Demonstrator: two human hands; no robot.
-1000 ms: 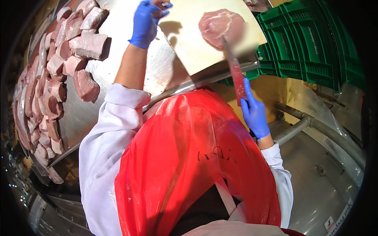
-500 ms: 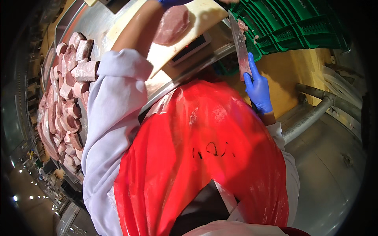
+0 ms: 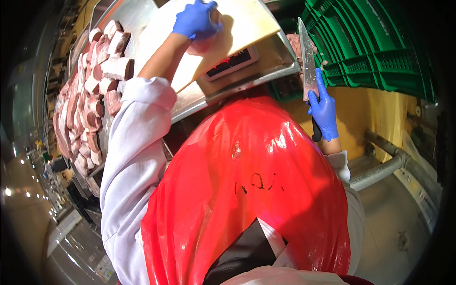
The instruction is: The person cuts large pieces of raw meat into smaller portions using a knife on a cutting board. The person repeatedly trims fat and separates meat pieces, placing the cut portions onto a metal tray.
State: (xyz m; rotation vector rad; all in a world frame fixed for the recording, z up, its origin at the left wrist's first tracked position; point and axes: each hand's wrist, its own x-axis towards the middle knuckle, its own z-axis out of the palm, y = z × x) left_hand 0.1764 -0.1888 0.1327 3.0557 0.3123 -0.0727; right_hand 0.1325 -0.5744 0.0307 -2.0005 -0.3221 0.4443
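My left hand (image 3: 195, 21), in a blue glove, is closed over a piece of raw pink meat (image 3: 201, 46) on the pale cutting board (image 3: 251, 26). Most of that piece is hidden beneath my fingers and wrist. Off the board's right side, my right hand (image 3: 324, 110), also gloved in blue, grips a knife (image 3: 306, 54) by its black handle. My index finger lies stretched along the blade, which points away from me and looks smeared. Below the blade's far part are meat scraps (image 3: 294, 45) beside a green crate.
Many cut meat pieces (image 3: 92, 90) are heaped on the metal table at left. Under the board's near edge sits a scale with a lit display (image 3: 232, 61). Green plastic crates (image 3: 365, 47) stand at far right, above a metal pipe frame (image 3: 380, 171).
My left hand has come down into view and now covers the meat, whose cut face showed before. The knife remains in my right hand, its blade now more upright. The whole view has shifted slightly.
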